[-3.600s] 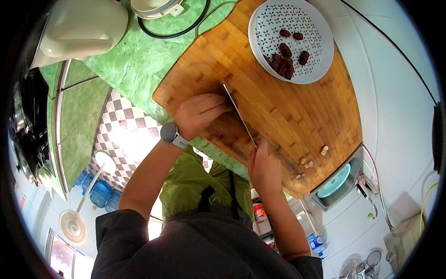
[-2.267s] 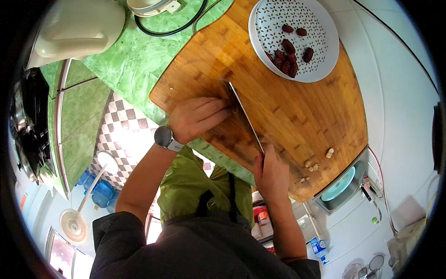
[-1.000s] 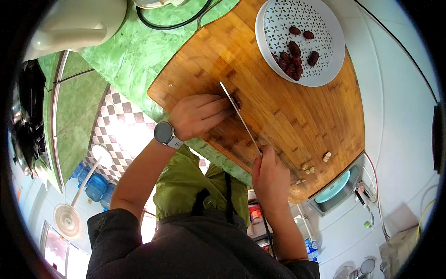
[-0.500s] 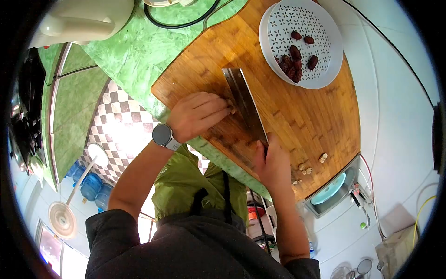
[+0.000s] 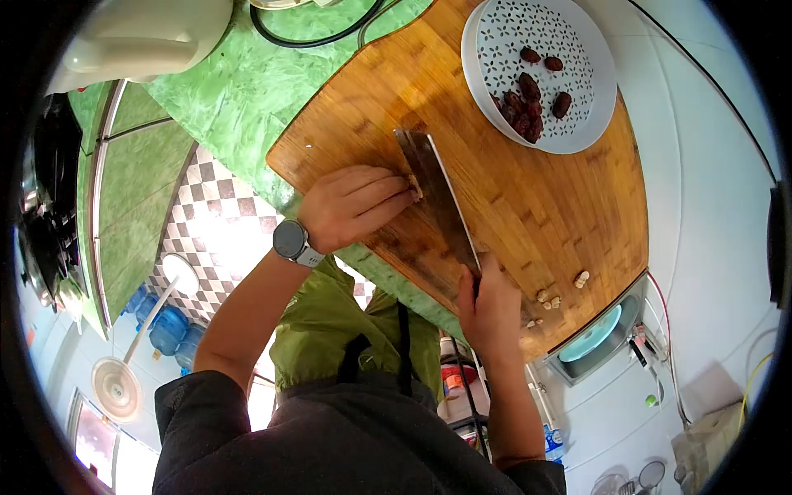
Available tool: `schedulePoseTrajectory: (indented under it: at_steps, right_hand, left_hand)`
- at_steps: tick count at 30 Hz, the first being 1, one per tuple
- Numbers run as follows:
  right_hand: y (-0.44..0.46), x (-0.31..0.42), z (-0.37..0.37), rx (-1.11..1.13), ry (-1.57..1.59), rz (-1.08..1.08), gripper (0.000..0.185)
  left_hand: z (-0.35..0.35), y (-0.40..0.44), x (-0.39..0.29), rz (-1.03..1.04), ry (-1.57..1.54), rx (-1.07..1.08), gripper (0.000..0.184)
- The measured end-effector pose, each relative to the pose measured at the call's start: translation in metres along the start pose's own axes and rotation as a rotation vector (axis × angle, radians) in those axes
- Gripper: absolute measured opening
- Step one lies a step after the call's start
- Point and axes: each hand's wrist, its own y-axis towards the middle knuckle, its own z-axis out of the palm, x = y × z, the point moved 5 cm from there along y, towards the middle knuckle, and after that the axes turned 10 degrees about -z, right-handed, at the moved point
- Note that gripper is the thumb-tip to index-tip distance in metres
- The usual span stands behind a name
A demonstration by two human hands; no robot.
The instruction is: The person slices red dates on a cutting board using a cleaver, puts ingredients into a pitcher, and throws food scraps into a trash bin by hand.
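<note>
My right hand (image 5: 492,309) is wrapped round the handle of a wide-bladed cleaver (image 5: 437,195), whose dark blade slants across the wooden cutting board (image 5: 528,210). To the left of the blade, my left hand (image 5: 355,206) has its fingers bent together and pressed on the board. A small tan piece that looks like ginger (image 5: 417,188) pokes out at its fingertips, close against the blade; most of it is hidden. Several pale cut chunks (image 5: 549,299) lie near the board's right corner.
A white perforated basket (image 5: 606,91) with several dark red dates (image 5: 528,87) stands on the board's far side. Green counter (image 5: 223,91) borders the board at left, with a cream appliance (image 5: 148,37) on it. To the right is a sink (image 5: 635,309) with a turquoise basin (image 5: 590,334).
The cleaver has shifted slightly down and right, its blade now close to my left fingertips. The left hand has barely moved. The whole view has shifted a little.
</note>
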Motion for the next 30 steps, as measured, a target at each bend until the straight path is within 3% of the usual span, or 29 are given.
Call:
schedulePoseTrajectory:
  at_steps: [30]
  right_hand:
    - [0.013, 0.004, 0.002, 0.1, -0.082, 0.008, 0.018]
  left_hand:
    - [0.006, -0.009, 0.006, -0.031, -0.018, 0.03, 0.04]
